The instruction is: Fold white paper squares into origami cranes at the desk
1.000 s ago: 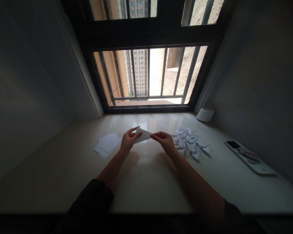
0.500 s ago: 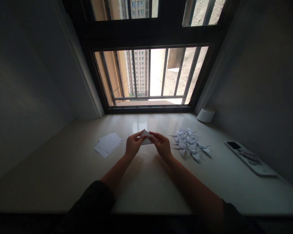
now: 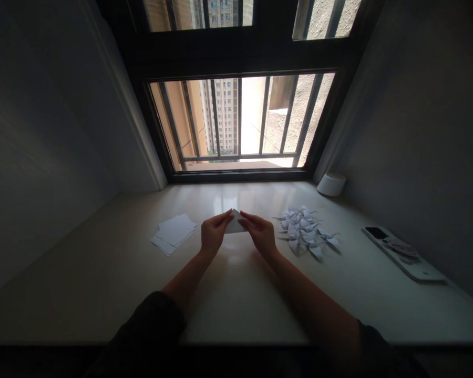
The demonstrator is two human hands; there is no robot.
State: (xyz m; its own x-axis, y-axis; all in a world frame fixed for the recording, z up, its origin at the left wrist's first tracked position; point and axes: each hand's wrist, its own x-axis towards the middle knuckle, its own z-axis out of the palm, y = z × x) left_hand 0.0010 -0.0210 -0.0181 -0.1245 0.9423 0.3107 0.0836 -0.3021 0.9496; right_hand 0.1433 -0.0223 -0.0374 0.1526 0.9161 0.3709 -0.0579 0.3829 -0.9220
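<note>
Both of my hands meet over the middle of a pale counter (image 3: 102,283) below a barred window. Between them is a small folded piece of white paper (image 3: 235,224), shaped like a triangle. My left hand (image 3: 213,233) pinches its left side with fingers closed. From the other side, my right hand (image 3: 259,232) pinches its right edge. The two hands nearly touch at the paper's top corner. A short stack of white paper sheets (image 3: 174,232) lies to the left of my hands. A heap of several folded white paper figures (image 3: 306,231) lies to the right.
A white round container (image 3: 331,184) stands at the back right corner by the window frame (image 3: 240,176). A long flat white tray-like object with a dark phone on it (image 3: 402,253) lies along the right wall. Dark walls close in both sides.
A second ago the paper was held wider between the hands. The hands have come together, folding it into a smaller triangle, and have held almost still since half a second ago.
</note>
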